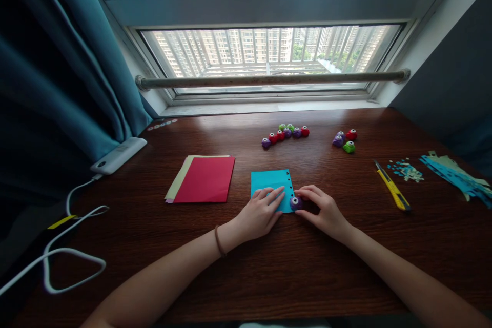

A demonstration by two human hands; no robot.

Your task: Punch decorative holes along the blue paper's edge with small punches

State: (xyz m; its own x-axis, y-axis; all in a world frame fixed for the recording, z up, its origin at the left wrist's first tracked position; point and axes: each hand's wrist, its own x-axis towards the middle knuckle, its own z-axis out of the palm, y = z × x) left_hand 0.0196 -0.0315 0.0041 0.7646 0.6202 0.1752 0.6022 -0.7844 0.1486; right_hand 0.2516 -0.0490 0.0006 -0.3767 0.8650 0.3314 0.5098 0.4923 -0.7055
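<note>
Punch (295, 204), one: purple, squat, pale round top with dark central mark; set at the sheet's (267, 178) right edge, near its lower corner. Use, as judged: seat the punch square to the edge, in line with the row, evenly spaced, pressing straight down while the sheet lies flat. Sheet: blue, with small dark holes along that edge, shapes too small to tell. Right hand (326, 215): thumb and fingers narrow, holding the punch. Left hand (260, 213): fingers extended, palm down on the sheet. Beyond the sheet, on the surface (246, 287): spare punches (287, 133), red, purple, green. Left of the sheet: stacked paper (205, 179), red uppermost. Well right of it: yellow cutter (392, 187), bits (407, 170), strips (457, 177).
</note>
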